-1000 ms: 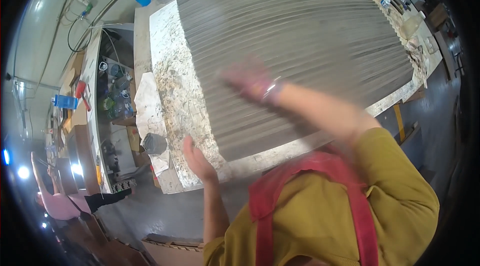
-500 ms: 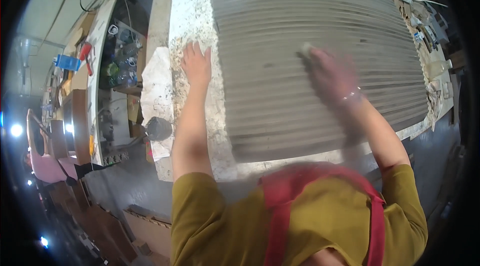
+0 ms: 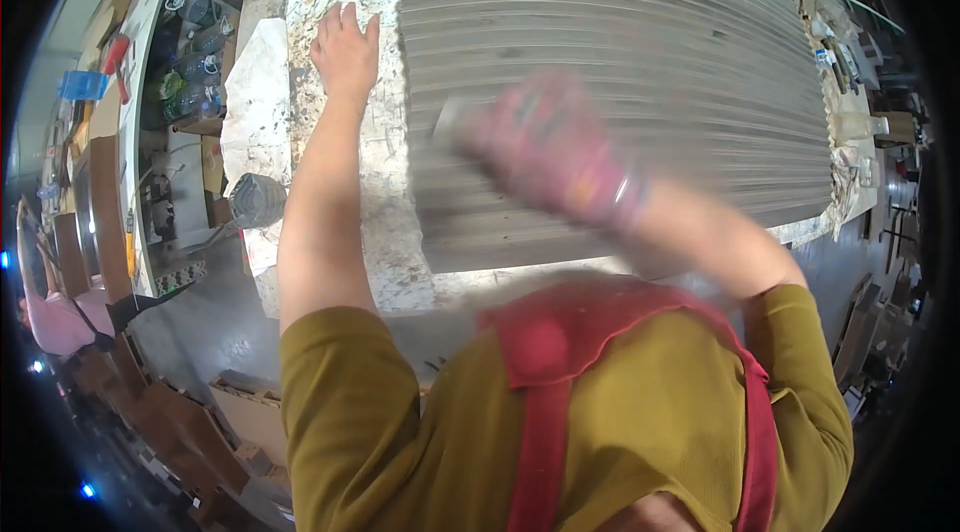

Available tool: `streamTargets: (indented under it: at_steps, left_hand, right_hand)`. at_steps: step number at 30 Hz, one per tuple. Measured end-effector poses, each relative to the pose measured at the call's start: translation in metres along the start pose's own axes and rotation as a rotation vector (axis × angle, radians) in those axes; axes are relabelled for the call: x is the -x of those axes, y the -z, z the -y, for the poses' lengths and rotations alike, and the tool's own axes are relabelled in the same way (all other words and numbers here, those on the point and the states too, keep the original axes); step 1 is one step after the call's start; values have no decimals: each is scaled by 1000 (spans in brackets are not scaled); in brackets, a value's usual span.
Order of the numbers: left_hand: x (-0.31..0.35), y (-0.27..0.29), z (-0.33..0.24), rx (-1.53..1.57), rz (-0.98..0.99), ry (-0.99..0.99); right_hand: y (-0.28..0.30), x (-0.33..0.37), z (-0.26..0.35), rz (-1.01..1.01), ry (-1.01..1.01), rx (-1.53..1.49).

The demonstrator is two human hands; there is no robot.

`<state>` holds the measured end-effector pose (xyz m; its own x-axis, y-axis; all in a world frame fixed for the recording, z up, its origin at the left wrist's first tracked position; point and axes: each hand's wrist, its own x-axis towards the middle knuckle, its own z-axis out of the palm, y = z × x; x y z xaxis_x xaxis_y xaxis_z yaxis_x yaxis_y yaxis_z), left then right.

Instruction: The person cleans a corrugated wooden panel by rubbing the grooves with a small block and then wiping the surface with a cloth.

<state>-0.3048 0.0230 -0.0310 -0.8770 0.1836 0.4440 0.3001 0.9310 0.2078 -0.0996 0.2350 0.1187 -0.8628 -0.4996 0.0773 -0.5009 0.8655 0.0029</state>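
Note:
A large grey-brown panel with parallel ridges (image 3: 640,42) covers most of the table. Over its left part is my right hand (image 3: 545,147), in a pink glove and smeared by motion. Its fingers are closed around a pale flat piece (image 3: 450,120) whose kind I cannot make out, at or just above the ridges. My left hand (image 3: 345,50) is bare, fingers spread, resting on a white stained sheet (image 3: 378,167) beside the panel's left edge.
A dark cut-off container (image 3: 257,201) stands left of my left forearm. Farther left, a shelf unit holds bottles (image 3: 195,72), with a red-handled tool (image 3: 117,54) on top. Small items and a clear bottle (image 3: 855,126) line the right edge. Another person (image 3: 65,317) is far left.
My right hand has swept left across the ridged panel with the pale piece. My left hand still lies flat on the stained sheet. The whole view has shifted somewhat.

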Motion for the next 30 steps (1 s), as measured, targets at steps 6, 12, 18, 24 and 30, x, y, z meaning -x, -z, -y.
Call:
streamTargets:
  at_steps: [6,12,18,24,30]
  left_hand:
    - [-3,0,-3,1,16,-1]
    - [-9,-4,-19,7,19,-25]
    - [-2,6,-10,-58,22,8]
    - [-6,6,-19,-88,6,-13]
    - [-3,6,-14,-70,26,6]
  right_hand:
    - [-3,85,-26,-106,-329,-249]
    - [-15,75,21,-219,-26,-206]
    - [-12,88,-67,-147,-507,-157]
    - [-34,-24,-23,-339,-140,-208]
    - [-30,-69,-69,-183,-250,-202]
